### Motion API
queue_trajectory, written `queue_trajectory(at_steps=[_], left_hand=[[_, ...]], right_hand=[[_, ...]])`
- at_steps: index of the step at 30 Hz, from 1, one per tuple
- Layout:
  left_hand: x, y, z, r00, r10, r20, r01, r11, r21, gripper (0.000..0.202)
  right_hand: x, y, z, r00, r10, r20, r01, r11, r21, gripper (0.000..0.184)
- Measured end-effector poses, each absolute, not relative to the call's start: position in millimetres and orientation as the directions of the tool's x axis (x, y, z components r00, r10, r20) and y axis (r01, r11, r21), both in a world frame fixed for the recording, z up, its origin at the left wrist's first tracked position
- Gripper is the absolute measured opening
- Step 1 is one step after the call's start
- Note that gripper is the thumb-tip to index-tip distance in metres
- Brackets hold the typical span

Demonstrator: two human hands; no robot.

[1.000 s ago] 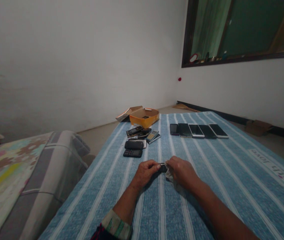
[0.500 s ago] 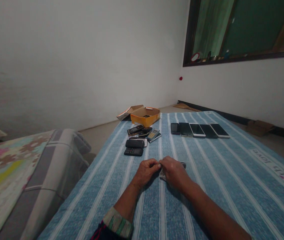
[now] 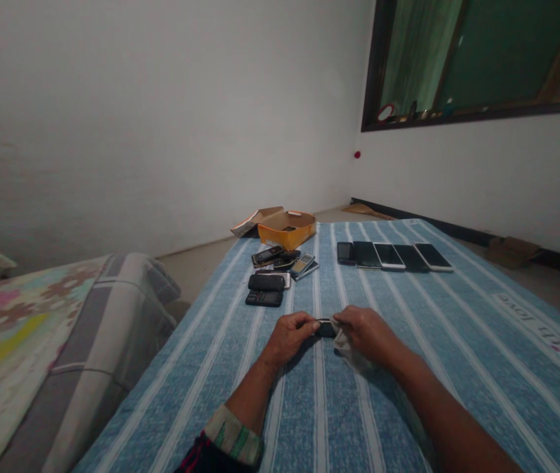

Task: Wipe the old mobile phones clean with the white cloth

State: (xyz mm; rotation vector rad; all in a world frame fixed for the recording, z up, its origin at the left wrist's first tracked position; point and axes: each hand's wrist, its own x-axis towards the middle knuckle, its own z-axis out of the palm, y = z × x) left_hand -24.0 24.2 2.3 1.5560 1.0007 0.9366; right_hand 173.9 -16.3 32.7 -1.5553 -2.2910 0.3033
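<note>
Down on a blue striped bedsheet [image 3: 482, 387], two bare forearms reach forward from the bottom of the view, and the hands meet near the middle. The left hand [image 3: 287, 338] is closed around one end of a small dark phone [image 3: 326, 330], its fingers curled over the top. The right hand [image 3: 366, 335] is closed too, pinching a white cloth [image 3: 350, 351] against the other end of the phone. The cloth bunches under that hand and drapes onto the sheet. Most of the phone is hidden by the fingers, and it is held just above the sheet.

Ahead of the left hand lie two black phones, one a keypad phone [image 3: 263, 298], with more small phones heaped [image 3: 280, 263] just beyond them. Farther on sits an open orange box [image 3: 287, 231], with a cardboard flap [image 3: 251, 222] beside it. To the right, five smartphones [image 3: 393, 257] lie side by side in a row, screens up. Printed words, "With love", run along the sheet's right side, upside down from this view. A patterned sleeve cuff [image 3: 233, 435] circles the left wrist. On the left is a second bed [image 3: 48, 335] with a pastel cover. White walls [image 3: 162, 131] rise behind, and a dark-framed window [image 3: 477, 59] sits high on the right.
</note>
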Motion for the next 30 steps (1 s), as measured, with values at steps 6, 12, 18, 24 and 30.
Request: queue_trajectory(at_steps=[6,12,18,24,30], left_hand=[[-24,28,-3,0.341,0.934,0.106,0.163,-0.17,0.972,0.031],[-23,28,-2,0.335,0.936,0.104,0.193,-0.176,0.965,0.032],[-22,27,0,0.345,0.933,0.099,0.18,-0.17,0.969,0.032],[-21,26,2,0.351,0.931,0.104,0.159,-0.169,0.973,0.034],[-22,27,2,0.359,0.926,0.113,0.158,-0.179,0.971,0.033]], right_hand=[[200,-15,38,-0.316,0.938,0.145,0.828,0.347,-0.441,0.029],[195,-16,36,-0.293,0.945,0.143,0.883,0.325,-0.339,0.028],[170,-17,29,-0.323,0.932,0.164,0.892,0.358,-0.275,0.028],[146,-17,26,-0.32,0.927,0.194,0.893,0.364,-0.265,0.027],[140,-10,14,-0.341,0.908,0.243,0.876,0.401,-0.267,0.033]])
